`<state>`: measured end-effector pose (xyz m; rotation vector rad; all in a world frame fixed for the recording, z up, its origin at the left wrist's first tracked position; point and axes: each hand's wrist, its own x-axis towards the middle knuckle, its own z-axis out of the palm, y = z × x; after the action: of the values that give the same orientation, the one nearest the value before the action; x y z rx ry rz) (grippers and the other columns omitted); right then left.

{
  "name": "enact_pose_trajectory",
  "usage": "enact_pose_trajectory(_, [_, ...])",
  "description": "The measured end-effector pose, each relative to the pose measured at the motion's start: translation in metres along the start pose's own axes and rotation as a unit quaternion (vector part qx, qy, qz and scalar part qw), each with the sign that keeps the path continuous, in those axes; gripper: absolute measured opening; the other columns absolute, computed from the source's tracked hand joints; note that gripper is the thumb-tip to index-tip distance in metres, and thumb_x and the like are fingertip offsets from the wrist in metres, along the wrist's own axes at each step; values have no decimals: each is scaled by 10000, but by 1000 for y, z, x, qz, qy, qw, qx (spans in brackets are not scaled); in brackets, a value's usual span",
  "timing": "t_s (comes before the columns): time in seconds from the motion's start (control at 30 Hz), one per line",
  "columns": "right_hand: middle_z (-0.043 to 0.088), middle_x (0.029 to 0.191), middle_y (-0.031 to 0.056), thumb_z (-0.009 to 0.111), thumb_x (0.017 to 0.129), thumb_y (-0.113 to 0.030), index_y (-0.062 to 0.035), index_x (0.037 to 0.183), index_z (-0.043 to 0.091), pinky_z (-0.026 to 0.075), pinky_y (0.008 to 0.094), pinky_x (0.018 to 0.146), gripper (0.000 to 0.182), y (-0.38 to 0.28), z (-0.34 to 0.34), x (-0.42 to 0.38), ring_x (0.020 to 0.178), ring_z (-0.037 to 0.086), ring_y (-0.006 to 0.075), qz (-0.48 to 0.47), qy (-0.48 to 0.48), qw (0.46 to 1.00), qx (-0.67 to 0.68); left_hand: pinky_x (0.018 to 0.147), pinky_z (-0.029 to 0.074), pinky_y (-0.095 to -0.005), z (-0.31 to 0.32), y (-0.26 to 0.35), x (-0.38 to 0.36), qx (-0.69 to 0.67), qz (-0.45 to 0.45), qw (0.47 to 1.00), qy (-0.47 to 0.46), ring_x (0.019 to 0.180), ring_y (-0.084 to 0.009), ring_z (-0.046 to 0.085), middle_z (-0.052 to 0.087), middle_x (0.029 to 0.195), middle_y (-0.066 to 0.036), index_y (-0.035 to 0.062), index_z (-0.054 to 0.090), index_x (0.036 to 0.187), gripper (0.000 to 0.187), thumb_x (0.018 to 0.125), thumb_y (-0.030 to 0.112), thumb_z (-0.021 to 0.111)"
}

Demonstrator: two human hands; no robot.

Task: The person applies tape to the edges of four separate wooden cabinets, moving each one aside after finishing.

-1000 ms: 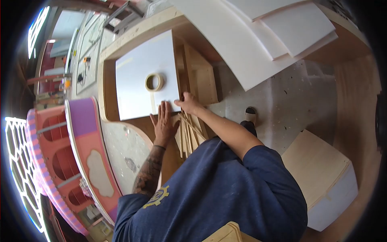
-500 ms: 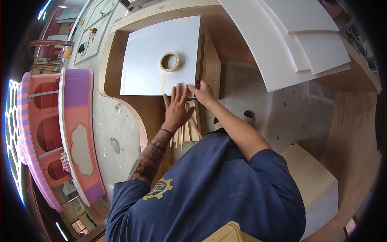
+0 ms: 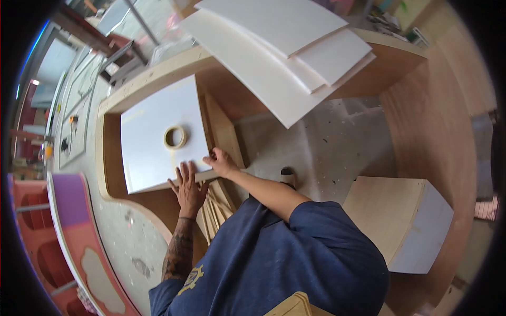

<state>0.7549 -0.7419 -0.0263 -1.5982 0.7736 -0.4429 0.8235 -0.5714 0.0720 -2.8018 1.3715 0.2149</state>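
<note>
A white panel [image 3: 153,142] lies on top of a wooden box inside a curved wooden frame. My left hand [image 3: 190,192] rests on its near edge, open, with the fingers spread. At the panel's near right corner, my right hand [image 3: 222,162] is closed, its fingers curled around the edge; the fingertips are partly hidden. A roll of masking tape [image 3: 182,138] lies flat on the panel, just beyond my left hand. Thin wooden strips [image 3: 212,210] lie beneath and beside my left wrist.
Several white boards [image 3: 253,63] lie stacked across the wooden frame [image 3: 337,68] ahead. A wooden box with a white side [image 3: 387,210] stands at the right. On the left is a pink and purple play stall [image 3: 74,205]. A foot [image 3: 288,176] shows on the grey floor.
The view has swung right, so the panel and both hands appear lower and farther left. My hands keep nearly the same places on the panel, and the tape roll stays put.
</note>
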Motion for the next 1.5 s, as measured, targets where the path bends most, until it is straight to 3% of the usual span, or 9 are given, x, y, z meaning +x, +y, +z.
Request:
enact_pose_trajectory(0.17, [759, 1143, 282, 746, 898, -695, 24, 1305, 644, 575, 511, 934, 832, 21, 12, 2, 1120, 729, 445, -14, 34, 997, -63, 1294, 43, -716, 6, 10, 4, -60, 70, 996, -11, 1678, -395, 131, 181, 1818, -152, 161, 235, 1743, 1045, 899, 363, 816])
enact_pose_trajectory(0.23, [749, 1232, 256, 692, 900, -757, -42, 1229, 728, 385, 599, 1176, 788, 3, -5, -4, 1237, 682, 446, 82, -52, 995, -2, 1302, 60, -704, -1, 13, 0, -23, 62, 998, -13, 1679, -353, 165, 195, 1819, -116, 189, 219, 1749, 1030, 919, 379, 798])
enact_pose_trajectory(0.37, [771, 1185, 196, 584, 948, -774, -75, 1061, 781, 90, 797, 1221, 736, -20, -9, -2, 1258, 676, 406, 97, -75, 979, -165, 1312, 51, -680, -16, -17, -5, -18, 36, 999, -23, 1673, -313, 207, 239, 1810, -110, 161, 223, 1747, 1046, 895, 340, 804])
enact_pose_trajectory(0.5, [781, 1067, 207, 610, 964, -719, -82, 997, 798, 132, 839, 1181, 664, 0, 12, 7, 1175, 705, 416, 77, -20, 986, -148, 1305, 30, -696, -13, -41, -1, -9, 60, 998, -31, 1676, -371, 173, 215, 1817, -118, 142, 211, 1748, 1056, 893, 336, 801])
enact_pose_trajectory(0.63, [752, 1202, 227, 649, 953, -677, -43, 1068, 777, 110, 860, 1181, 657, -9, 14, 7, 1243, 680, 423, 110, -23, 986, -122, 1288, 43, -735, -16, -17, -2, 37, 3, 998, -49, 1682, -380, 131, 176, 1826, -123, 124, 182, 1751, 1068, 911, 369, 795])
enact_pose_trajectory(0.93, [684, 1361, 243, 593, 963, -740, -20, 1301, 725, 108, 827, 1222, 806, -25, 5, -4, 1355, 617, 391, 128, -39, 977, -165, 1291, 66, -724, 12, 5, 5, 27, 80, 996, -5, 1689, -334, 137, 161, 1834, -94, 147, 169, 1757, 1076, 904, 371, 786])
enact_pose_trajectory(1.17, [730, 1280, 245, 545, 982, -725, -12, 1182, 753, 91, 813, 1231, 770, -1, 25, 10, 1281, 667, 391, 106, 1, 974, -201, 1296, -6, -710, -17, -35, -1, 28, 42, 998, -39, 1685, -336, 153, 188, 1830, -75, 167, 175, 1758, 1092, 876, 311, 803])
enact_pose_trajectory(1.3, [748, 1258, 216, 583, 969, -722, -41, 1149, 777, 137, 816, 1213, 731, -28, -7, -5, 1256, 684, 395, 132, -79, 978, -138, 1292, 7, -719, -7, -25, 2, 7, 13, 999, -36, 1686, -375, 105, 172, 1825, -131, 150, 158, 1757, 1114, 883, 372, 812])
enact_pose_trajectory(1.5, [760, 1276, 182, 641, 910, -788, -74, 1284, 720, 317, 671, 1178, 810, -16, 1, -6, 1262, 689, 356, 132, -17, 981, -143, 1282, 16, -735, 6, 15, 4, -66, 40, 997, -14, 1677, -372, 160, 194, 1815, -153, 167, 234, 1746, 1081, 876, 425, 820])
